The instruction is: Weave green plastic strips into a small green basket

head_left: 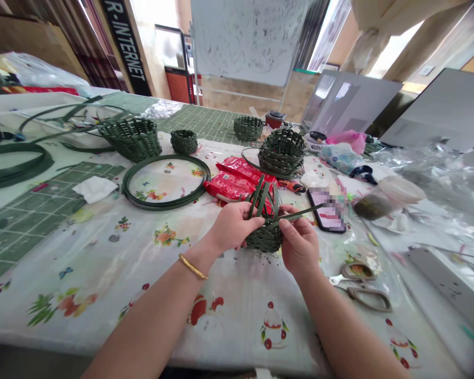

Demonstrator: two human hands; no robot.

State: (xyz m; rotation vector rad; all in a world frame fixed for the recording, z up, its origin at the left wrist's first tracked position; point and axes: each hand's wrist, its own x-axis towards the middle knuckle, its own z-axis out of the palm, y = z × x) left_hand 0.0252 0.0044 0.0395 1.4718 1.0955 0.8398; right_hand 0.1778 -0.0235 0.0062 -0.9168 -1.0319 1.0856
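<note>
Plenty of open room on the worktop (114,273) left of the left hand (237,226) and down to the near edge. Just past the right hand (298,245), a phone (327,210) in the way, with scissors (359,287) lower down. Straight ahead, red packs (237,181) right up close, then a green hoop (166,181) farther left.

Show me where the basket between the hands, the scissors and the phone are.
Basket (263,239), head view, woven lower side.
Scissors (351,292), head view, lower finger loop.
Phone (326,210), head view, blurred screen.
</note>
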